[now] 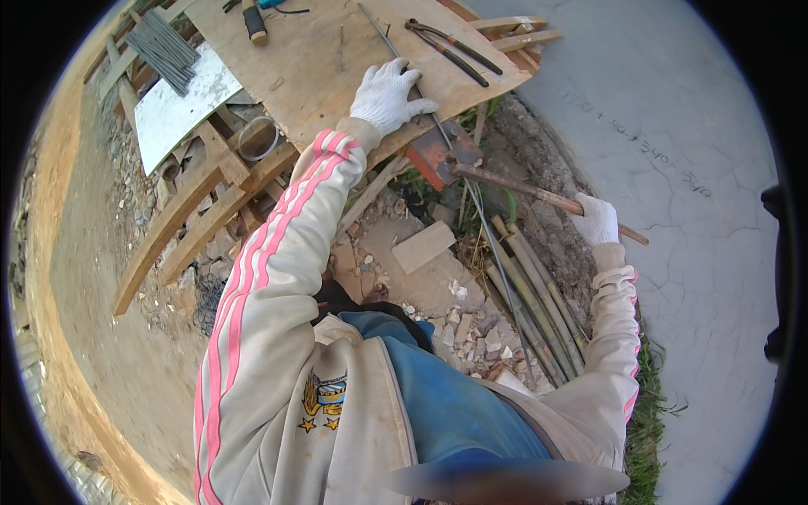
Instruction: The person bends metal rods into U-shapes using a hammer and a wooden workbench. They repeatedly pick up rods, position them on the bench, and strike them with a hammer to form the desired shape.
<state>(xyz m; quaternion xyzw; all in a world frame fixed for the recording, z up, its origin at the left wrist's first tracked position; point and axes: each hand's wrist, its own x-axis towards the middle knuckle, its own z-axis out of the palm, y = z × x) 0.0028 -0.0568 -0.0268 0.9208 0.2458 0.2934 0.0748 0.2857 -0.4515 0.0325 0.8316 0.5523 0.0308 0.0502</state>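
Note:
In a white knit glove, my left hand [385, 97] rests near the front edge of a plywood board [320, 84], its fingers closed over a thin metal rod [380, 34]. That rod runs off the board past a reddish-brown block [435, 160] and slants down toward the ground. My gloved right hand [596, 220] is wrapped around a long brown handle [539, 193], near its outer end. The handle's inner end meets the rod beside the block; its head is hard to make out. Pincers with orange-and-black handles [454, 52] lie right of the rod.
A tool with a black-wrapped handle [253, 23] lies on the board. Left are a bundle of grey rods [162, 50], a white panel [185, 105] and curved wooden beams [172, 223]. Bamboo poles [539, 295], rubble [484, 341] and a wooden block [423, 246] lie below; grey concrete [690, 278] spans the right.

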